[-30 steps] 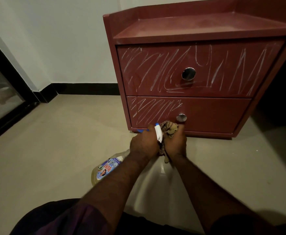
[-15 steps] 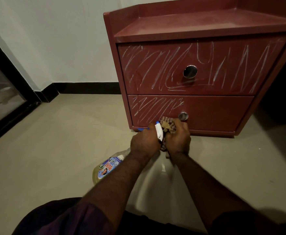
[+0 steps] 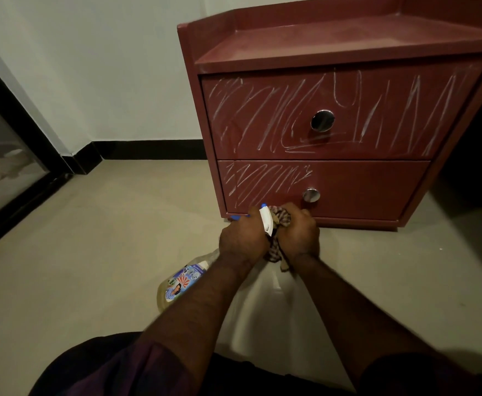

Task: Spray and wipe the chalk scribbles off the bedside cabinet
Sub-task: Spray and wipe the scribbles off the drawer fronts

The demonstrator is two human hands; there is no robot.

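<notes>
Chalk scribbles [image 3: 262, 121] mark the front of the bedside cabinet [image 3: 348, 47], which the head view, the only one, takes from low and close. The cabinet stands on the floor [image 3: 91, 252] toward its far right side, near the wall [image 3: 119, 67].

On the upper drawer [image 3: 391, 90] the white strokes run from the left edge to the right edge, around the round knob [image 3: 322, 120]. On the lower drawer [image 3: 371, 190] they fill only the left half, stopping just short of its smaller knob [image 3: 311, 194]. The right half looks bare.

Both hands meet just before the bottom edge of the lower drawer, knuckles touching.

- **Left hand:** the left hand [image 3: 242, 235] is clamped round the neck of the spray bottle [image 3: 182, 284]. The bottle's body slants down and back toward the person's left, and its white head [image 3: 266, 221] sticks up between the hands.
- **Right hand:** the right hand [image 3: 299, 232] is closed tight on a bunched checked cloth [image 3: 279, 221], with loose ends hanging below the fist.

The spray head sits right against the cloth. This grouping probably serves either to wet the cloth or to keep both tools ready at the lower drawer. I cannot tell for certain which way the nozzle aims. No wet or wiped patch shows among the strokes, so the cleaning seems barely begun.
</notes>
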